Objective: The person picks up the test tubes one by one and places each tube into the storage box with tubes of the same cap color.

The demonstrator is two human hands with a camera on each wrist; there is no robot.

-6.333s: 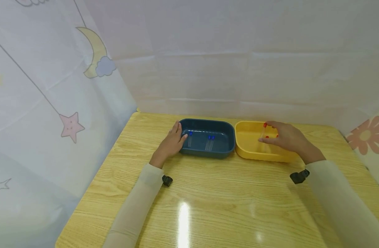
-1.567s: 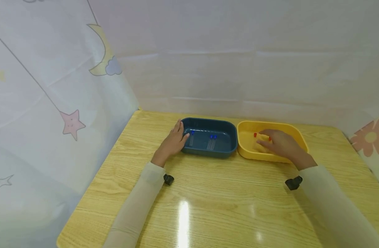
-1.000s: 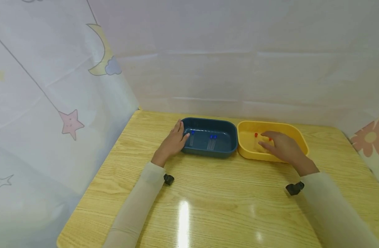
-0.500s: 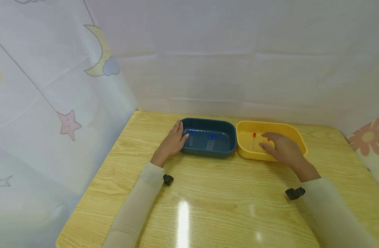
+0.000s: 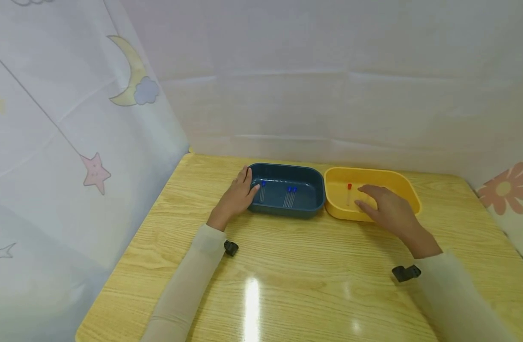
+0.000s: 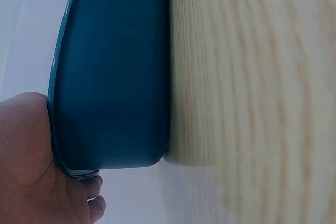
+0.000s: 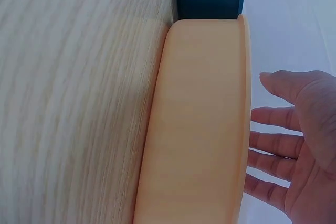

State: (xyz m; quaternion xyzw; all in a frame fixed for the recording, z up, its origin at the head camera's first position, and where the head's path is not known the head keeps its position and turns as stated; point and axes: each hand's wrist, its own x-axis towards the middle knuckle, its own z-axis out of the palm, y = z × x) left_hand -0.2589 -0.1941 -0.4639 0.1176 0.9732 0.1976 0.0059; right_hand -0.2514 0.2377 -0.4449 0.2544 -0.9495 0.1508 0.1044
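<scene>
My left hand (image 5: 236, 195) holds the left end of a dark blue tray (image 5: 261, 209), its thumb over the rim and its fingers along the outside. Several thin clear tubes with blue caps (image 5: 290, 195) lie inside, one group at the left and another near the middle. My right hand (image 5: 390, 209) hovers over the yellow tray (image 5: 343, 213), thumb and fingers spread with nothing between them. Left of its fingertips, a thin clear tube with a red cap (image 5: 349, 191) lies on that tray's floor. The yellow tray's right part is partly hidden by this hand.
Both trays stand side by side near the back edge of a wooden table (image 5: 304, 275). Behind them hangs a pale printed cloth (image 5: 278, 114). A small black camera sits at each wrist.
Some seconds ago my right hand pinched a red-capped tube above the yellow tray; now its fingers are apart. It has drifted slightly nearer, hiding a second red cap. My left hand stays put.
</scene>
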